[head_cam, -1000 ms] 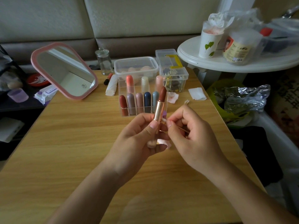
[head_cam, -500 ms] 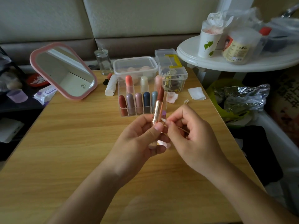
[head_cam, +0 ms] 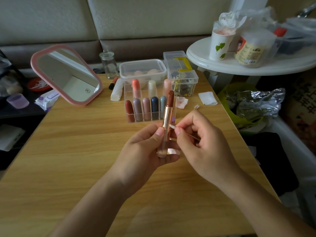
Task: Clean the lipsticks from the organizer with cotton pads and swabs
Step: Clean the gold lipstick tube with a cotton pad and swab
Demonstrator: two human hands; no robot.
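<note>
Wooden table [head_cam: 82,151], round-logo mirror [head_cam: 66,74]; left hand [head_cam: 142,151] on lipstick [head_cam: 168,110], right hand [head_cam: 201,144] on swab [head_cam: 172,126]

1. Tabletop [head_cam: 85,151]: honey-yellow wood grain.
2. Organizer [head_cam: 127,93]: clear.
3. Front lipsticks [head_cam: 146,108], from 9 to 3 o'clock: dark red, mauve, dusty pink, navy, grey-blue.
4. Back lipsticks [head_cam: 152,88], same order: coral, cream, pale pink.
5. Held lipstick [head_cam: 167,113]: brown-red bullet, rose-gold tube, clear base.
6. Swab [head_cam: 172,126]: white tip.
7. Mirror [head_cam: 66,74], at 10 o'clock from the organizer: pink frame.
8. Pad [head_cam: 207,98], at 3 o'clock from the organizer: white.
9. Box [head_cam: 183,65], at 1 o'clock from the organizer: clear with a yellow strip.
10. Cup [head_cam: 219,47], further out at 1 o'clock: white with green leaves.
</note>
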